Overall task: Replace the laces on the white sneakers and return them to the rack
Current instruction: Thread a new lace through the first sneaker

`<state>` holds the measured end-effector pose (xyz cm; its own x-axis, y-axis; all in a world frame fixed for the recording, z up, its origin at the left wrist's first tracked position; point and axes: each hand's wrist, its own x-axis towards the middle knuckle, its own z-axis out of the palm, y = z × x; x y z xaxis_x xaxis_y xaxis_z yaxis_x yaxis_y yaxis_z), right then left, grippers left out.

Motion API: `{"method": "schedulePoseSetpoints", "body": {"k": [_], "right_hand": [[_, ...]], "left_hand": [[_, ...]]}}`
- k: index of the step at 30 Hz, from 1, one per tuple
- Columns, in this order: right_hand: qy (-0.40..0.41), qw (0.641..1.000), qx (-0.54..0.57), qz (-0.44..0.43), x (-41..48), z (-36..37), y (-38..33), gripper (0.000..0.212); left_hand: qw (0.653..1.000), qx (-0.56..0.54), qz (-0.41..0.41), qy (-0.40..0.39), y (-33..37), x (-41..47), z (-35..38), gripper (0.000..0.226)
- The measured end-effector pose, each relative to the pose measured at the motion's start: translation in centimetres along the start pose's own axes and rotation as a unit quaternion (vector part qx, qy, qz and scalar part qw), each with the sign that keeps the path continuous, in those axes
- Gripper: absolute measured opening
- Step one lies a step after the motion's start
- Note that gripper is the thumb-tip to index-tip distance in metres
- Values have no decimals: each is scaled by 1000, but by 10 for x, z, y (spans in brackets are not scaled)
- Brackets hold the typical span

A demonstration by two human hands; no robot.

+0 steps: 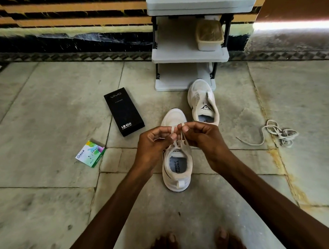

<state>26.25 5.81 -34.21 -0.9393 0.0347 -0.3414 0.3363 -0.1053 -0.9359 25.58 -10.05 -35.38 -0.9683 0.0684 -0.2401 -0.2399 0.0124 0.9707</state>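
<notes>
Bare toes [222, 237] sit at the bottom edge of the view, nearest the camera; both forearms reach forward from there over the stone floor [50, 202]

Near sneaker [177, 170]: upright on the floor straight ahead, heel toward the person, toe toward the rack [176, 53]. Lace [180, 137] rises from its upper eyelets into both hands.

Left hand [153, 143]: fingers curled, thumb and fingertips pinching one part of the lace above the tongue.
Right hand [203, 136]: likewise curled and pinching the lace; a small loop shows over its fingertips. The hands are almost touching.

Far sneaker [204, 102]: on the floor just beyond the near one, toe against the foot of the rack. It looks unlaced, though the eyelets are small at this range.

Also noted: loose lace bundle [279, 133] well to the right (old or new, cannot tell); black box [124, 111] and a small sachet [90, 154] to the left; lidded container [209, 36] on the rack's middle shelf.

Judgement: the step in hand is tying off the near sneaker, lacing apparently finished. Roughly half done, since the second shoe seems to need lacing and neither is shelved. The next move calls for holding tension on both strands while forming the bow, so the crossing does not slacken
</notes>
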Motion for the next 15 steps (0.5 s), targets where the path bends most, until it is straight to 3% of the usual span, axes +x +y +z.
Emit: {"method": "schedulePoseSetpoints", "body": {"k": [9,15], "right_hand": [[60,997,-30,24,4,12,9,18],[0,994,-33,108,11,7,-4,16]], "left_hand": [[990,125,61,-4,-16,4,-3,26],[965,239,107,-20,-13,7,0,41]]}}
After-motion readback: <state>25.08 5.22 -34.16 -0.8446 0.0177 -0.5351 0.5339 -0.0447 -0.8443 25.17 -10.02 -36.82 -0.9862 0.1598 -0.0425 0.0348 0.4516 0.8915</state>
